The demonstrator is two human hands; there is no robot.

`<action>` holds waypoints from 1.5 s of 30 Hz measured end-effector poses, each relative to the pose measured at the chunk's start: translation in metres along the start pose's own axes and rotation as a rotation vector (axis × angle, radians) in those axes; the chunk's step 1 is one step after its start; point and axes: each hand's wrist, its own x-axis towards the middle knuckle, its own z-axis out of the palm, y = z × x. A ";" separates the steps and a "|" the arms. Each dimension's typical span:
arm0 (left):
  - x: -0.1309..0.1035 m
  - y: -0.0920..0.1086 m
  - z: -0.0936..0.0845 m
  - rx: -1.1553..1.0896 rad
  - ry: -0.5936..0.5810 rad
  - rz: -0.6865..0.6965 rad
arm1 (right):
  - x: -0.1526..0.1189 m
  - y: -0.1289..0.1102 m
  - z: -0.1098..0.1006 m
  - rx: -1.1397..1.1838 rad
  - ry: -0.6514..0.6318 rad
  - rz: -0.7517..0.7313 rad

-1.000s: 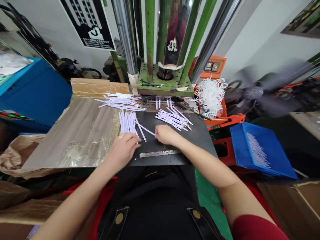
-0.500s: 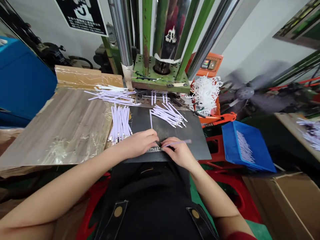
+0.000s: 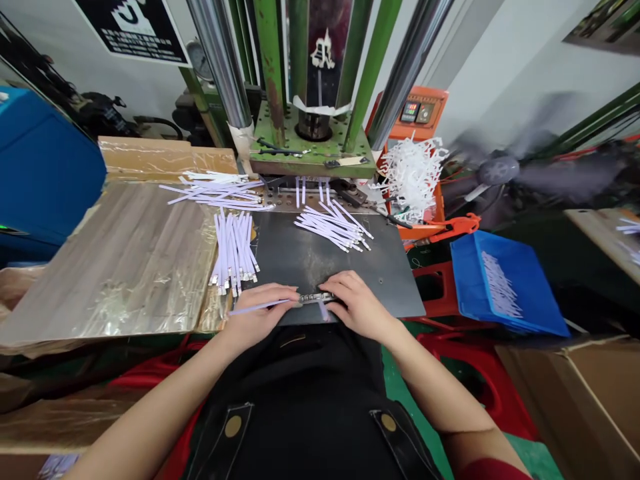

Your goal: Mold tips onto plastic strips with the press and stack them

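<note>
Wears a black apron point(image 3: 305, 413), nearest of all. Pinches a lilac strip point(image 3: 257, 308) between closed thumb and fingers of the left hand point(image 3: 257, 322), with the tip at the left end of a slotted metal bar point(image 3: 311, 298) on the black tabletop point(image 3: 285, 257). Sets the right hand point(image 3: 357, 307) at the other end, with thumb near fingers, beside a second lilac strip point(image 3: 324, 311); cannot tell whether gripping it, the bar or both. Farther on, shows a dense bundle of strips point(image 3: 234, 247) at left and a looser bundle point(image 3: 333, 228) at right. Behind them, shows a green press point(image 3: 290, 162).
</note>
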 end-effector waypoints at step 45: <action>0.077 -0.045 -0.043 0.913 -0.560 0.136 | 0.005 -0.007 -0.009 0.241 0.130 0.290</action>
